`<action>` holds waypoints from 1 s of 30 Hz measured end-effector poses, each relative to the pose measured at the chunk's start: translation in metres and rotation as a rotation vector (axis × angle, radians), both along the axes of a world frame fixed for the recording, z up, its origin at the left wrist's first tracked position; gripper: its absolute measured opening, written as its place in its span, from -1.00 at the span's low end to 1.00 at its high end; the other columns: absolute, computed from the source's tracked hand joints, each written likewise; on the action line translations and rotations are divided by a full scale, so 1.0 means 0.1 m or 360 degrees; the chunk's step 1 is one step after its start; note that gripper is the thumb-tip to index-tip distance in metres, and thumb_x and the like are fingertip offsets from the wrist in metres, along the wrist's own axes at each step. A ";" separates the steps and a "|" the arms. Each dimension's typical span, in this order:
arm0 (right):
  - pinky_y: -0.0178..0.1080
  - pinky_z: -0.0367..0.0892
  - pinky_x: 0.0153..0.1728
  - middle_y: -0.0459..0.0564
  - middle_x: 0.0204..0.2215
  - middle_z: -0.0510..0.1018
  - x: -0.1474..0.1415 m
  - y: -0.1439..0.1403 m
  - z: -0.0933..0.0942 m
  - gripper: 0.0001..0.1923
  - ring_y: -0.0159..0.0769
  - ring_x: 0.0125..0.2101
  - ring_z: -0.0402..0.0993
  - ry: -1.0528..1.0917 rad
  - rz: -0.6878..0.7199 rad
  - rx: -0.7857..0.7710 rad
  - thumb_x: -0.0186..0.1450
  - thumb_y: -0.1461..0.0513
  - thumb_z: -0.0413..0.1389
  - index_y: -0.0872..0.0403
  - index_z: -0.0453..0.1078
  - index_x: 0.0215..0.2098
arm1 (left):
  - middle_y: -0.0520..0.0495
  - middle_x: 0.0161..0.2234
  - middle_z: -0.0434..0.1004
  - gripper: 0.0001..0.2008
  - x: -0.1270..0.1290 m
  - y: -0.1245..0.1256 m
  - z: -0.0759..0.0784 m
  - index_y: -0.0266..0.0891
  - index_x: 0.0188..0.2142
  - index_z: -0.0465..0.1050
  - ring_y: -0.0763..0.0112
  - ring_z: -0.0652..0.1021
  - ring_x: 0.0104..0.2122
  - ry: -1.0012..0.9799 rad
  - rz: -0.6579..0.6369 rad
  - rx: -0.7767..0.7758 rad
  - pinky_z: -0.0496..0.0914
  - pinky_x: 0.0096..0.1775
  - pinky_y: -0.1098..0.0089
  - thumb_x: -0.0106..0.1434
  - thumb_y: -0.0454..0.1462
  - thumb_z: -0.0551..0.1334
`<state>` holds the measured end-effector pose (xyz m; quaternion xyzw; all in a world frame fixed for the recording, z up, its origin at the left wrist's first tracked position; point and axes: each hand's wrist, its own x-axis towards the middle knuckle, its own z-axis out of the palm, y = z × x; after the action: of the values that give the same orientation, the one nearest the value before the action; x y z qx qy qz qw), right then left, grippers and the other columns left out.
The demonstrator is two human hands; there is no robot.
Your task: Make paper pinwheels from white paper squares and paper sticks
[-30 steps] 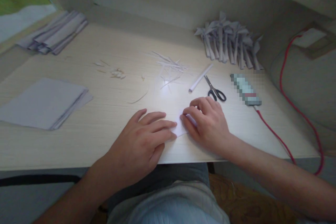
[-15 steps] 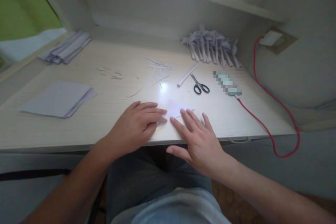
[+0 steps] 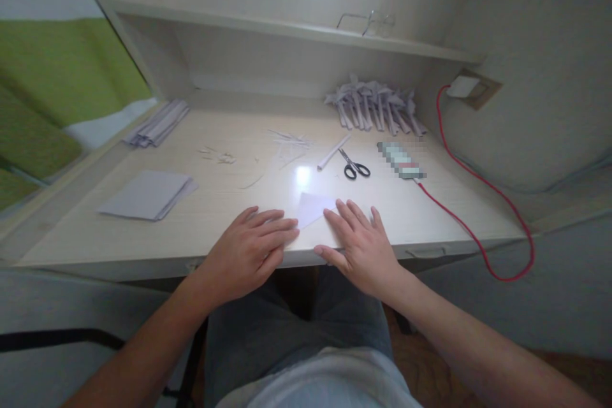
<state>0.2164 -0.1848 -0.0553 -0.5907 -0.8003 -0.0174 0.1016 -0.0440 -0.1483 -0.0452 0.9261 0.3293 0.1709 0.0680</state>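
A small piece of folded white paper (image 3: 313,207) lies flat near the desk's front edge, its outline roughly triangular. My left hand (image 3: 255,245) rests with fingers stretched out at the paper's left corner. On the right side, the fingertips of my right hand (image 3: 361,236) press on the paper, fingers spread and thumb out toward the desk edge. Just beyond are a rolled paper stick (image 3: 333,153) and scissors (image 3: 352,166) with black handles.
A stack of paper sheets (image 3: 146,194) lies at left, with folded paper strips (image 3: 160,122) behind it. Thin paper scraps (image 3: 289,140) are scattered mid-desk. Several paper pinwheels (image 3: 375,105) sit at the back right. A phone (image 3: 401,160) has a red cable (image 3: 459,220) running to the wall.
The camera view has tilted up, showing more of the shelf. My hands have drawn slightly apart, uncovering more of the paper's left part; both stay flat near it.
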 end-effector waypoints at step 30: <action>0.12 0.22 0.24 -0.02 0.20 0.47 -0.03 1.24 0.56 -0.68 -0.04 0.25 0.27 0.0877 0.0610 0.1109 0.39 0.34 0.11 -0.12 0.60 -0.04 | -0.09 -0.41 0.57 -0.54 0.42 1.33 0.80 -0.23 -0.39 0.51 0.27 0.58 -0.39 -0.2477 0.1011 -0.1108 0.45 -0.30 0.26 0.15 0.13 0.17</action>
<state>0.2133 -0.0604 0.0006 -0.3460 -0.7846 -0.1081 0.5031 -0.0019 -0.0152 0.0353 0.3420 0.4631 0.6494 0.4969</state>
